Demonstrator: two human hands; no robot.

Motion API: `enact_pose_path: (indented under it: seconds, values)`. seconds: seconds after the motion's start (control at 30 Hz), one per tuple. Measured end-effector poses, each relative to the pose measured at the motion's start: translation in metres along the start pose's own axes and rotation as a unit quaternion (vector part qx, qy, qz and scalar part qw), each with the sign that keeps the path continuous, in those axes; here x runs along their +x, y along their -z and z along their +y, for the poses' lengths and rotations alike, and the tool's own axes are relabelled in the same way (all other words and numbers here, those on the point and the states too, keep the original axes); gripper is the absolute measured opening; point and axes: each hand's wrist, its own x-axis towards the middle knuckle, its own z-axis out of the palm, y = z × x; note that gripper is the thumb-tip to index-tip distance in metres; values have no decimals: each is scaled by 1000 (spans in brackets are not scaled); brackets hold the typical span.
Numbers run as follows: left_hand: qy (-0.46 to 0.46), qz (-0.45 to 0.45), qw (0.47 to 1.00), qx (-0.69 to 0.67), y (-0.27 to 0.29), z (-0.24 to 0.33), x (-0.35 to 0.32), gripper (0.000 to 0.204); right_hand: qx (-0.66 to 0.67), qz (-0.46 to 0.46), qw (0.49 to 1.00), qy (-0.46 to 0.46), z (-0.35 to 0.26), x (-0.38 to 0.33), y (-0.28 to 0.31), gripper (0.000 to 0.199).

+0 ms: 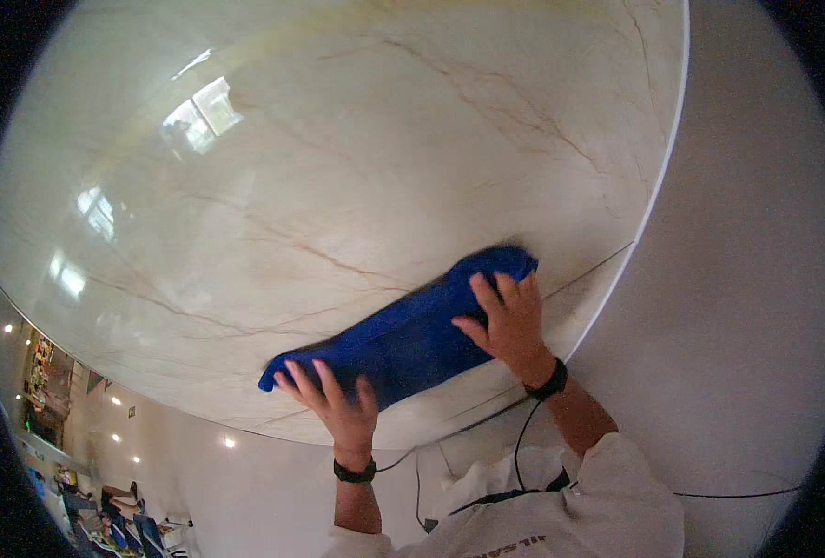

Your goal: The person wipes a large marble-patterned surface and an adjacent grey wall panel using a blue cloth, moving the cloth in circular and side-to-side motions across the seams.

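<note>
1 left hand point(345, 416) and 1 right hand point(513, 330), splayed, lie on the blue cloth point(403, 339) near the lower edge of the marbled panel point(338, 186). Probably a wiping stroke, though blur hides the pressure; continuing calls for even contact.

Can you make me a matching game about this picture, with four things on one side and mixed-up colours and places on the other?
Things:
1. Cloth
2. Left hand
3. Right hand
4. Shiny surface

Colours and places:
A. on the part of the cloth nearer the picture's right side
B. cream with brownish veins
C. blue
D. on the part of the cloth nearer the picture's left side

Right pairs: 1-C, 2-D, 3-A, 4-B
</note>
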Motion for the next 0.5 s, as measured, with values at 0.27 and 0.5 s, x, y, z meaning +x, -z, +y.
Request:
enact_pose_path:
  seconds: [0.27, 0.5]
  values:
    - [-90, -76, 993, -21, 14, 56, 41, 51, -41, 48, 998, -30, 47, 50, 56, 60]
    - [-34, -126, 991, 9, 26, 90, 66, 58, -32, 24, 996, -75, 47, 51, 77, 60]
